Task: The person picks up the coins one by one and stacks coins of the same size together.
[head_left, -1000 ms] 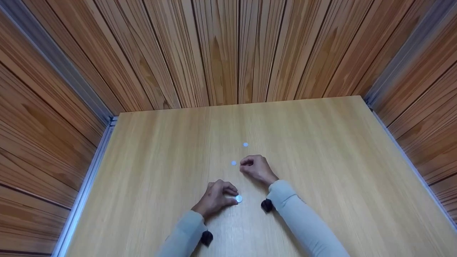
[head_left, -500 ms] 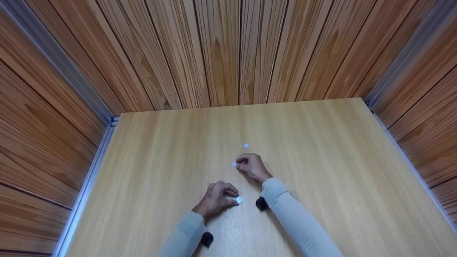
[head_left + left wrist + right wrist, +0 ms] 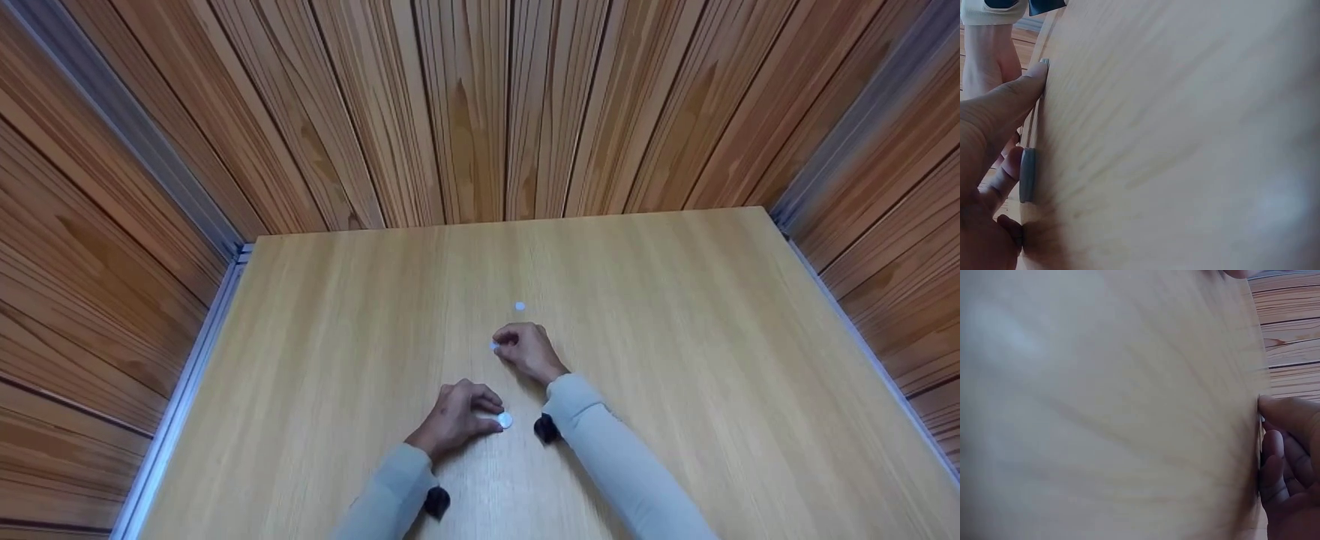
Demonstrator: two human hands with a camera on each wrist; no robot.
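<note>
My left hand rests low over the table, its thumb and index fingertip at the rim of a round white disc. In the left wrist view, a thicker grey-looking disc sits under the curled fingers, hidden from the head view. Farther up, my right hand, fingers curled, pinches at a small white disc that its fingertips mostly cover. In the right wrist view the thumb of that hand reaches the table surface. Just beyond it lies another small white disc.
The light wooden table is enclosed by a plank back wall and plank side walls, with metal rails along the edges. Both sleeves carry dark wrist devices close to the tabletop.
My right hand has moved slightly left, closing onto the nearer small white disc, which its fingertips now largely cover. My left hand and its disc stay in place.
</note>
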